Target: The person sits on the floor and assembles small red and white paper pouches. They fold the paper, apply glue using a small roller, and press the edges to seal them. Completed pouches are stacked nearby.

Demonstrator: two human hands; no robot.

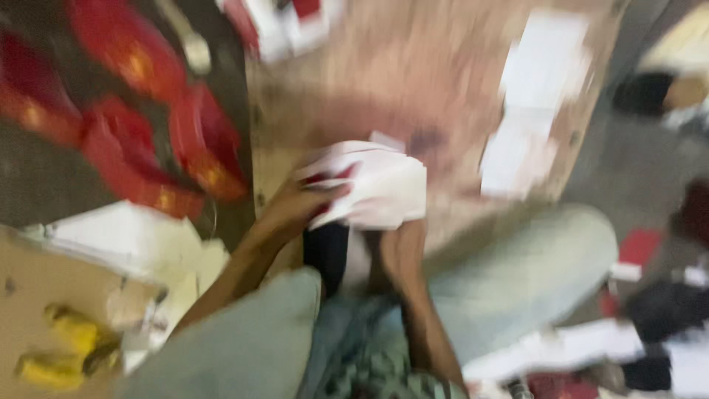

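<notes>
Though blurred — white-and-red folded sheet (377,188)

Both forearms are bare, with no sleeves showing, and the left hand (295,207) and right hand (402,247) wear no gloves. Pale grey-green trousers (517,273) cover both legs. Below the hands, blurred green-and-white checked cloth (362,373) shows at the waist.

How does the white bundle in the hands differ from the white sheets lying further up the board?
The white bundle is crumpled or folded and gripped by the left hand, with the right hand under it; the white sheets lie flat on the brown board, untouched. The bundle shows red patches; the sheets look plain. Both are pale and too blurred for detail.
</notes>
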